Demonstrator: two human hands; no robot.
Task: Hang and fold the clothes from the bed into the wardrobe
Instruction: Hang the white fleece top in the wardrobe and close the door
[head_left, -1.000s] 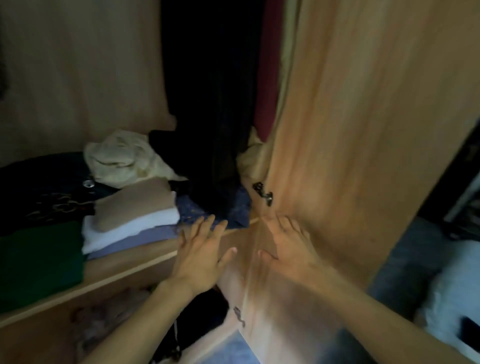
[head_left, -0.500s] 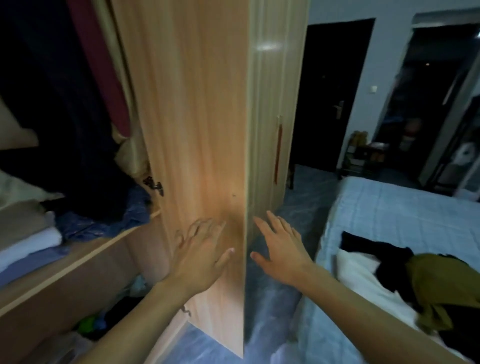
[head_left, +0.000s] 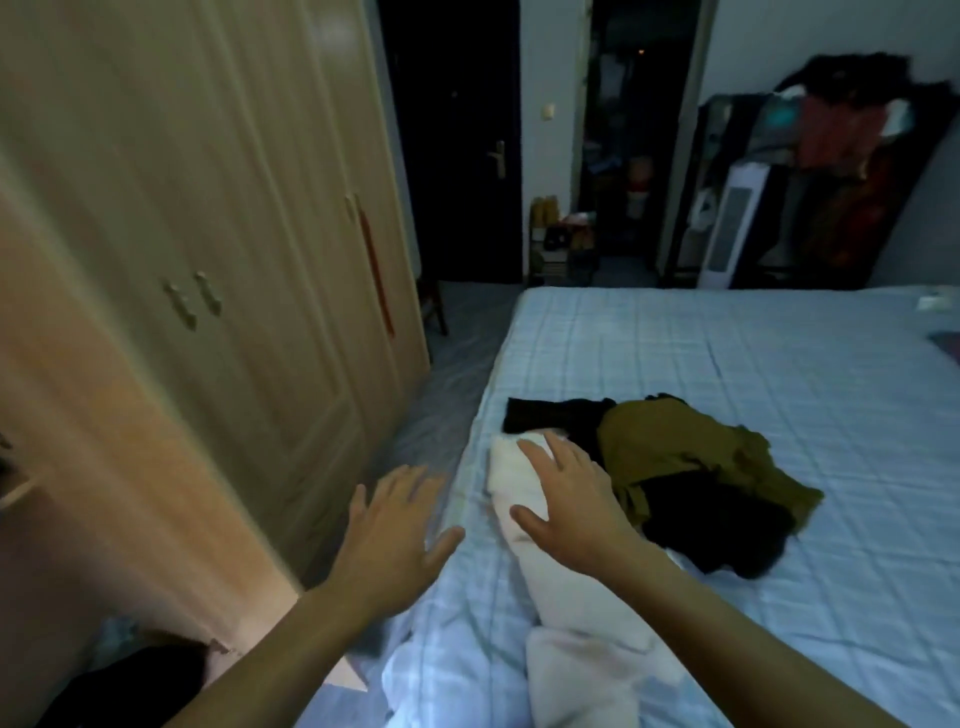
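Now both hands are off the wardrobe door (head_left: 104, 493) and over the bed (head_left: 727, 353), so the next pick-up looks near. The left hand (head_left: 395, 535) is spread just left of the white garment (head_left: 571, 623), and the right hand (head_left: 571, 499) is spread over it, contact unclear. Right of the white garment, an olive garment (head_left: 691, 457) and a black garment (head_left: 717, 530) overlap; the open door to its left narrows the way back.
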